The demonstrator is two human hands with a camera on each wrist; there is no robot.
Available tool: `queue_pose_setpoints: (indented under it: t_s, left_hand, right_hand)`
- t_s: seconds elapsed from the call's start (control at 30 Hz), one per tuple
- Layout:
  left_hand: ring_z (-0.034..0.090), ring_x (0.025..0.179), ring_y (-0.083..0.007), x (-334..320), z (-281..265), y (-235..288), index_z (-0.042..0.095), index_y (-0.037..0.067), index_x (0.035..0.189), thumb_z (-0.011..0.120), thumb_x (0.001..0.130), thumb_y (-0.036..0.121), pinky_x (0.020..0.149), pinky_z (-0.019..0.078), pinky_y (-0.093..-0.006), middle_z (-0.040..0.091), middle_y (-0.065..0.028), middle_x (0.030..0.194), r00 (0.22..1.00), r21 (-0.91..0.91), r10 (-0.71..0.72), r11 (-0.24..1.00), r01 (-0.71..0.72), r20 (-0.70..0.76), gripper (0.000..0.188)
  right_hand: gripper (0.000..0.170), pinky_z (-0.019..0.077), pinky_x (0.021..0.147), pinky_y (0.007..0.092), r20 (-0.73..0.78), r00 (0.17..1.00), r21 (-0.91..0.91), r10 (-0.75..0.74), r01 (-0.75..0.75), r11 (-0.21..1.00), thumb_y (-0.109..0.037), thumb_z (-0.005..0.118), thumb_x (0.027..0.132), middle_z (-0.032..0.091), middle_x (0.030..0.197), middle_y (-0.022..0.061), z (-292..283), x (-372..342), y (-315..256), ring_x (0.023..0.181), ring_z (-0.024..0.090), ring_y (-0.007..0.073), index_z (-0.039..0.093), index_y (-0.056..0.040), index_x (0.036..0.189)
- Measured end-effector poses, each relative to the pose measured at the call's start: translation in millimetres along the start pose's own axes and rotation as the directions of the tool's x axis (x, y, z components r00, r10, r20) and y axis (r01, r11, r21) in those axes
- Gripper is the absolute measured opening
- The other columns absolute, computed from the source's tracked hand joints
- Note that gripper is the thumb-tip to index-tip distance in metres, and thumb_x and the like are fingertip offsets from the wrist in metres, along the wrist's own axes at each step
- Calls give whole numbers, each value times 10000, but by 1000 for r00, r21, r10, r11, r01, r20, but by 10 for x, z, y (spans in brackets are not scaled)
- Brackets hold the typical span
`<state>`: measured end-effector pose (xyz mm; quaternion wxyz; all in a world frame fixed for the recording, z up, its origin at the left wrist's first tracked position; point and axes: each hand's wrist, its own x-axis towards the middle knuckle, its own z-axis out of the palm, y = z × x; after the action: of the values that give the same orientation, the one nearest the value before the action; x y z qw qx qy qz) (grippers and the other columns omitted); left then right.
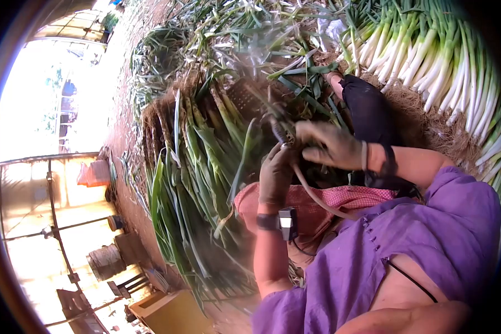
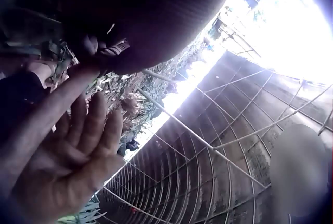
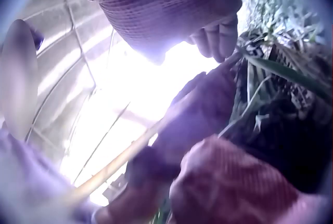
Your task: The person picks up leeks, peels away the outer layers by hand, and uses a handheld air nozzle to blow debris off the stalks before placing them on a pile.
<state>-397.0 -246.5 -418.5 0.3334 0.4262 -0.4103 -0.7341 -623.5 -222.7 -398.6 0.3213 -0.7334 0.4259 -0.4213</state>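
While the left hand (image 1: 275, 178) grips round hose (image 2: 49, 112), the knit-gloved right hand (image 1: 335, 146) splays.

Ground (image 1: 132, 206): brown, showing as a strip through the left half of the head view.
Leafy leeks (image 1: 200, 153): spread just beside that strip (big green onions, possibly; the two look alike here), brown roots gathered at one end, long green leaves trailing from the other.
White-stemmed leeks (image 1: 423, 64): a dense row at upper right, well apart from the leafy ones, stems side by side, tan roots matted together, green tops pointing away.
Leaf scraps (image 1: 217, 36): strewn thickly along the top, between the two lots and beyond.
Tan box (image 1: 172, 314): at the lower edge, near the trailing leaf ends.
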Motion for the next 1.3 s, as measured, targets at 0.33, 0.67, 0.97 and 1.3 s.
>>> queue_pose_setpoints:
  t_s: [0.33,0.67,0.97,1.3]
  left_hand:
    - [575,852,-98,-179,233,362,590,-24,1206,595,942,176,776,460,-236,619,-11,957,934,63,-4,998,29,-357,331]
    - [607,904,-132,-141,118,108,560,-8,1152,542,954,137,786,489,-255,595,-40,988,930,-101,31,992,-73,-365,246]
    - [617,951,-168,-336,277,210,532,-32,1201,506,954,106,871,496,-283,577,-62,1024,936,83,208,978,-192,-284,284]
    - [533,722,-68,-350,186,406,583,31,1064,565,935,33,635,447,-215,594,6,898,821,270,288,948,-170,-493,131]
  right_hand:
    - [545,506,865,340,-36,850,221,525,-506,834,-356,645,952,663,1038,167,415,916,1275,983,651,219,502,48,1287]
    - [710,453,969,331,406,867,234,289,-404,884,-479,665,920,613,1196,168,692,995,931,1108,592,204,456,5,1395]
    - [501,468,934,356,370,923,312,-105,-17,950,-197,625,881,613,1190,158,333,1190,1077,1071,600,224,505,2,1326]
    - [937,371,1102,431,96,966,-200,241,-219,955,-580,658,861,440,1421,320,205,1045,716,1327,455,407,336,83,1439]
